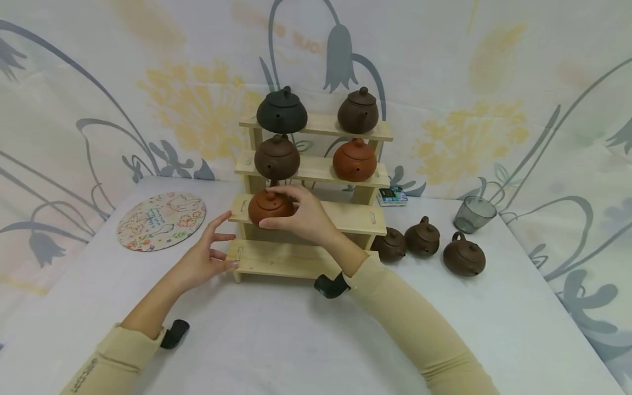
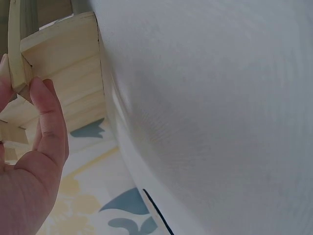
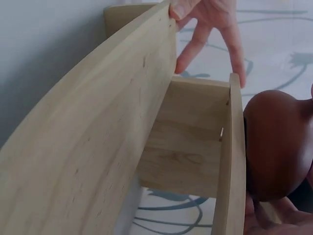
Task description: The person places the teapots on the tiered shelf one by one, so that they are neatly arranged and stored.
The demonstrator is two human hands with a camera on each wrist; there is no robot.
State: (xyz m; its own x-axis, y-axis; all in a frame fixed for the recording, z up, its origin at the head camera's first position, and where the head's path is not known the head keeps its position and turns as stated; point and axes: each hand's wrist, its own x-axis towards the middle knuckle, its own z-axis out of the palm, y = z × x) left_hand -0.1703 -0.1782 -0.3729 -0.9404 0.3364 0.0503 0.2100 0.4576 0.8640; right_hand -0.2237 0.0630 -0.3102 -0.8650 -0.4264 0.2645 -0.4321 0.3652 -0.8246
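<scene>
A reddish-brown teapot (image 1: 269, 208) sits at the left end of the third step of a wooden shelf rack (image 1: 291, 263). My right hand (image 1: 303, 216) grips it from the right, thumb low on its body and fingers reaching over near the lid. In the right wrist view the round teapot body (image 3: 279, 147) is right at the shelf's edge. My left hand (image 1: 202, 260) steadies the rack's left end; thumb and fingers hold the lowest shelf's end, with the index finger at the shelf above. The left wrist view shows its fingers (image 2: 46, 117) on the board edge.
A black teapot (image 1: 281, 112) and brown teapots fill upper steps, beside an orange-red teapot (image 1: 354, 161). Right of the rack stand dark brown teapots (image 1: 464, 257), a glass cup (image 1: 474, 215) and a small box (image 1: 392, 196). A round patterned mat (image 1: 162, 221) lies left.
</scene>
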